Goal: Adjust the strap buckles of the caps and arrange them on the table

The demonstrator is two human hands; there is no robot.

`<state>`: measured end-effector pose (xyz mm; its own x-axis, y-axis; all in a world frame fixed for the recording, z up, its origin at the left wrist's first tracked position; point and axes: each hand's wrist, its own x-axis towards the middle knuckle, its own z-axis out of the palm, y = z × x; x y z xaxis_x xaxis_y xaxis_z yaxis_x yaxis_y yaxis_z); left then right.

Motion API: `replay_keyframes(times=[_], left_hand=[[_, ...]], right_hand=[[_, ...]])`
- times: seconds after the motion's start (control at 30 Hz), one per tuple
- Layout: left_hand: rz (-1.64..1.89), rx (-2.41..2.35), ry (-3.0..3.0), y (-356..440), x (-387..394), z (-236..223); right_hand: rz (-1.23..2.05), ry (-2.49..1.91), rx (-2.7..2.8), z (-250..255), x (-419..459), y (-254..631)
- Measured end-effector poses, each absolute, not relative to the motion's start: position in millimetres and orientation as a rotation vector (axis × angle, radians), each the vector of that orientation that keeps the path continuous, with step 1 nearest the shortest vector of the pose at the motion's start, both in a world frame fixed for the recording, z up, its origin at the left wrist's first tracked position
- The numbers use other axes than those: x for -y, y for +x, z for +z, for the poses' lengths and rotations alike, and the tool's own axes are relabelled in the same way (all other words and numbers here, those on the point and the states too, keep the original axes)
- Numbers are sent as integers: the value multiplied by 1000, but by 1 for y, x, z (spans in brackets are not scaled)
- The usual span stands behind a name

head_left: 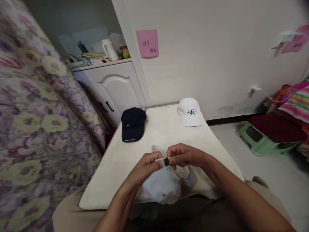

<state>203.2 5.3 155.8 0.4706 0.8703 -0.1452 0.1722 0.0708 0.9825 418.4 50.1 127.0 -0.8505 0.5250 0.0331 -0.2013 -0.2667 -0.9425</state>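
A pale wall (205, 58) rises across the back, and a flowered curtain (53, 122) in purple, cream and pink hangs down the left side. Between the person's knees and the wall stands a tabletop (113, 174) with a cream covering. Behind it, at the left, is a white cabinet (116, 83) with dark handles; its shelf carries assorted small items. On the floor at the right sits a green stool (258, 141) with a dark red top.

Three caps are on or over the tabletop. The pale cap (161, 185) being handled is at the near edge, in front of the person, its cream inside partly showing. Farther off to the left rests a navy cap (133, 120), brim toward the person; near the far right corner rests a white cap (189, 108) with dark letters on its front.

Both hands meet above the pale cap. The left hand (148, 164) pinches one side of its strap (166, 161) between thumb and bent fingers, and the right hand (185, 155) pinches the other side, fingers curled.

A white jug (110, 51) stands on the cabinet shelf. Beside the cabinet, a pink note (147, 45) with handwriting is stuck up. The strap shows a short brown stretch between the thumbs, its finer detail too small to read.
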Motion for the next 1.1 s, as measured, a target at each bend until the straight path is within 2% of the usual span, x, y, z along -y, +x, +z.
replay_keyframes(times=[1.1], left_hand=[[638, -995, 1446, 201, -4, 160]], right_hand=[[2119, -397, 1649, 126, -50, 419]])
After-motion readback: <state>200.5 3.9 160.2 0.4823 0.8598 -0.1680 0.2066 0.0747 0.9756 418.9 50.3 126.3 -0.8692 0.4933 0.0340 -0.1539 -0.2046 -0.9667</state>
